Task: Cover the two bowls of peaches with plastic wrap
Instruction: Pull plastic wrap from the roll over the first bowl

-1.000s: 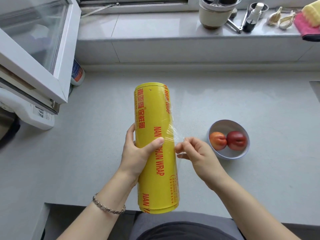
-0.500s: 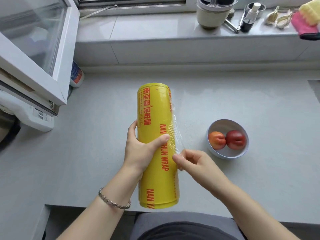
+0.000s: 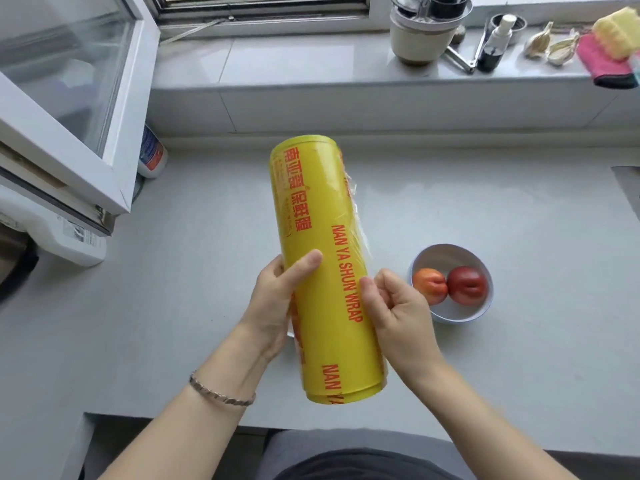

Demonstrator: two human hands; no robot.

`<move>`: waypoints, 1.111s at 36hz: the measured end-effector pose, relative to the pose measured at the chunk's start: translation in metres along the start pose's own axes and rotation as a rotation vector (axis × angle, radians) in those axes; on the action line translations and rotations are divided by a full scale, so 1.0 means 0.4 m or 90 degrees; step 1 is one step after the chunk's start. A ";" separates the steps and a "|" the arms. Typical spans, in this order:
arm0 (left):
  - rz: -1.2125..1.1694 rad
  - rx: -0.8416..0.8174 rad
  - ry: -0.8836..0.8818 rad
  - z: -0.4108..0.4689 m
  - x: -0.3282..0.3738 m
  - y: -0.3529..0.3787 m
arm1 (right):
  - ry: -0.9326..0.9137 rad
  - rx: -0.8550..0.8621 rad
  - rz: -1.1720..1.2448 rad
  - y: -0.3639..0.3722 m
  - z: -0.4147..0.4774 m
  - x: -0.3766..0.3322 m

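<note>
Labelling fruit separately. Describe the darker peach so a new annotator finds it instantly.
On the grey countertop, just right of the yellow wrap roll, sits a white bowl. Of the two fruits side by side inside, the dark red peach is the right-hand one; the orange peach on its left is paler.

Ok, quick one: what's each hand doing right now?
Left hand: closed, gripping the plastic wrap roll.
Right hand: closed, apparently pinching the loose film at the roll's right edge.

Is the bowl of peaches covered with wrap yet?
No, the bowl sits uncovered, its two peaches bare beside the plastic wrap roll.
</note>
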State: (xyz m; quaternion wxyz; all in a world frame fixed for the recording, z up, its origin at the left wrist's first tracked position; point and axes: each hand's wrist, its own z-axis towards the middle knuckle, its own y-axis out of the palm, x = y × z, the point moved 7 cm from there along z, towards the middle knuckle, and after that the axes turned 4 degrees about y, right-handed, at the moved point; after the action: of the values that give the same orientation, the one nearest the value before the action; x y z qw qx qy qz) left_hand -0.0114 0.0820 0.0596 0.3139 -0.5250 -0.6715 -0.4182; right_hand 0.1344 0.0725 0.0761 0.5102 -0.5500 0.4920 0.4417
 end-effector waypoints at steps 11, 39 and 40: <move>-0.111 -0.152 -0.028 0.004 -0.006 0.045 | 0.021 -0.040 0.044 -0.032 0.053 0.022; -0.070 -0.083 -0.059 -0.001 -0.031 0.034 | 0.300 -0.275 0.254 -0.007 -0.040 0.154; -0.071 -0.087 -0.060 -0.001 -0.028 0.035 | 0.288 -0.280 0.253 -0.007 -0.042 0.153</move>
State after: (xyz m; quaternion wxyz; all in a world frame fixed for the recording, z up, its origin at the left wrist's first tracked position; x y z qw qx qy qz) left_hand 0.0048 0.0781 0.0534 0.2217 -0.5258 -0.6838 -0.4548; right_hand 0.1446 0.0502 0.0175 0.1621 -0.6241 0.5829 0.4944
